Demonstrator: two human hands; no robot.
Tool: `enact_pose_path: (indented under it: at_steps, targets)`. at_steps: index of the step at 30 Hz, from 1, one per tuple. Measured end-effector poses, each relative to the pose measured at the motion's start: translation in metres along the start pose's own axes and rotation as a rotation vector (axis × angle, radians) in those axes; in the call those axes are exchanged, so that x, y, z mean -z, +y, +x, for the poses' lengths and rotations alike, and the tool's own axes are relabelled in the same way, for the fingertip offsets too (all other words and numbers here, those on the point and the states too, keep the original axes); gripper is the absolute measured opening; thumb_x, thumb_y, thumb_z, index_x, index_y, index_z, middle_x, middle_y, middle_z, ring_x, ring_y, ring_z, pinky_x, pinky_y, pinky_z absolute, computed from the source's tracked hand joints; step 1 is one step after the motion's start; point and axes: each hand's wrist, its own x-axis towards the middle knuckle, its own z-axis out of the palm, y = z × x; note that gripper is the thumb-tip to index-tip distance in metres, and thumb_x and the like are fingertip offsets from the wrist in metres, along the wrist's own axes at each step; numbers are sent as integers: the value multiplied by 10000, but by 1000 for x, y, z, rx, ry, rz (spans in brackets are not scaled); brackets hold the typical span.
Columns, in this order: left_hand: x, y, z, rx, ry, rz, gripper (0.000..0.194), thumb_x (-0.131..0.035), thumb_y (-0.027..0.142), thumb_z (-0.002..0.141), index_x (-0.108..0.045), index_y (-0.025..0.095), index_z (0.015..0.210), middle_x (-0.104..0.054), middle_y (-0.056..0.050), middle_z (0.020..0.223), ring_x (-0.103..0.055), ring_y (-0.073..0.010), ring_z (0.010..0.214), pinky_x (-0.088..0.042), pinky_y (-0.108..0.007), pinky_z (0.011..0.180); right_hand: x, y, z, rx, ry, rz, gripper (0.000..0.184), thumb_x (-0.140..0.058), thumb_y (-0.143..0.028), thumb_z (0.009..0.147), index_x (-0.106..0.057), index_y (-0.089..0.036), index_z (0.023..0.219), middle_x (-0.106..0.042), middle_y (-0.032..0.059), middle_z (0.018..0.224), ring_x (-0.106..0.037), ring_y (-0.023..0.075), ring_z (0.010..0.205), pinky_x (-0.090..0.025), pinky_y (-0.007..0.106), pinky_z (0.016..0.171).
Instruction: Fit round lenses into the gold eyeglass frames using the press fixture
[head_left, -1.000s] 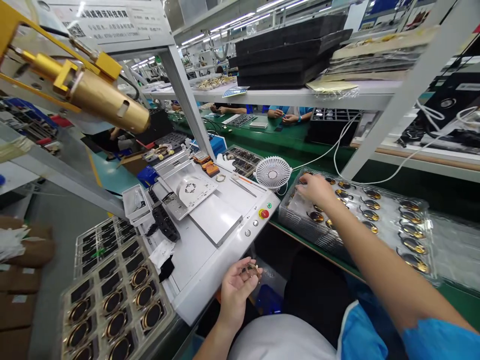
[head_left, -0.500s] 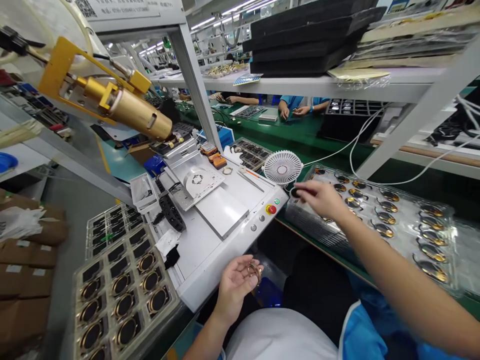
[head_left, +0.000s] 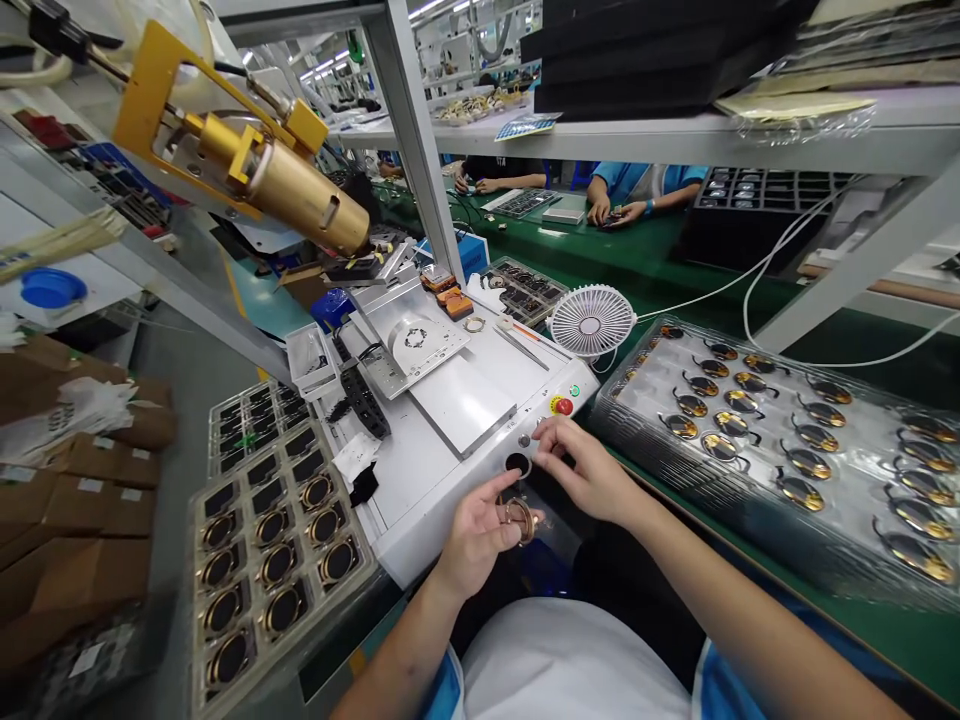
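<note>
**Left hand (head_left: pixel 476 545) curled around gold ring (head_left: pixel 520 520)**

The right hand (head_left: pixel 585 475) sits just beside it, fingertips (head_left: pixel 551 432) at a black disc (head_left: pixel 517 465); whether they grip it cannot be told. Both are at the front edge of a white console (head_left: pixel 450 510), near a red emergency stop button (head_left: pixel 564 406). A plastic tray of gold-rimmed pieces (head_left: pixel 720 490) lies right, another tray (head_left: pixel 274 560) left; past the edge, there is open room below.

Left hand (head_left: pixel 476 545): palm up, fingers curled around a gold ring (head_left: pixel 519 520), low in front of the console's edge.
Gold ring: thin, round, shiny, tilted, lying against the fingertips.
Right hand (head_left: pixel 589 472): raised just beyond the left, thumb and fingers pinched together.
Black disc (head_left: pixel 517 465): small, round, matte, held at the right thumb's tip, just above the gold ring, not touching it.
</note>
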Motion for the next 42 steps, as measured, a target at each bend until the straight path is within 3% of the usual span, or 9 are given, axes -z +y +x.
enact_pose_path:
  at_steps: [4,9,15,20,23,27,31,35,42]
  targets:
    - [6,-3,-7,-31,12,52,839,-951,326,675,-594,173,1418,-818,-144,1005,-759,-229,980,-549,-310,855,-13,13,52,-358,77,89,156,-609,-334,915,-525,-220,849,-613,-35,591,-582,158,519,-456,256,537]
    - [11,-3,-21,-120,-16,149,937,-941,377,693,-503,192,1500,-792,-160,1127,-751,-275,1052,-578,-364,880,-22,24,88,-468,175,26,160,-674,-258,836,-524,-221,792,-589,-49,521,-536,150,441,-395,250,489]
    - [8,-9,-27,-333,63,632,989,-853,203,789,-305,273,1609,-662,-183,1396,-737,-287,1126,-598,-437,975,-25,12,45,-431,205,63,254,-746,-391,817,-567,-213,796,-632,-20,593,-617,181,560,-460,276,548]
    - [3,-23,-15,-456,30,1150,1126,-795,151,791,-100,335,1658,-109,-220,1741,-734,-320,1136,-646,-484,935,-52,1,-13,-330,72,440,438,-787,-504,816,-746,-176,1103,-777,105,1036,-726,265,937,-586,346,748]
    - [-2,-25,-10,-429,-56,1224,1097,-792,164,793,-131,301,1658,-161,-229,1729,-742,-338,1119,-642,-515,952,-54,1,-22,-366,175,532,387,-813,-483,800,-782,-184,1043,-785,90,961,-720,239,847,-583,349,762]
    - [-5,-18,-9,-419,-53,859,866,-868,187,745,-457,278,1502,-69,-226,1742,-782,-276,1011,-676,-434,876,-39,1,-18,-430,183,610,345,-850,-479,751,-807,-170,899,-740,49,739,-630,161,619,-526,276,595]
    - [-2,-12,-9,-373,-121,704,810,-923,198,687,-532,246,1395,-109,-263,1726,-796,-275,977,-673,-426,875,-33,-1,-19,-476,175,636,368,-885,-485,709,-791,-157,846,-686,22,642,-588,136,543,-507,252,526]
    - [3,-10,-9,-451,-148,973,800,-887,190,707,-510,233,1412,-223,-266,1702,-800,-257,940,-666,-425,891,-33,1,-23,-515,145,668,384,-929,-468,664,-774,-158,828,-714,32,677,-647,151,564,-562,269,574]
    - [10,1,-5,-507,-266,1456,702,-716,135,846,-423,240,1475,-409,-222,1639,-659,-349,1295,-623,-481,973,-32,3,-27,-535,154,712,436,-959,-495,620,-759,-152,799,-710,27,683,-658,145,599,-573,261,594]
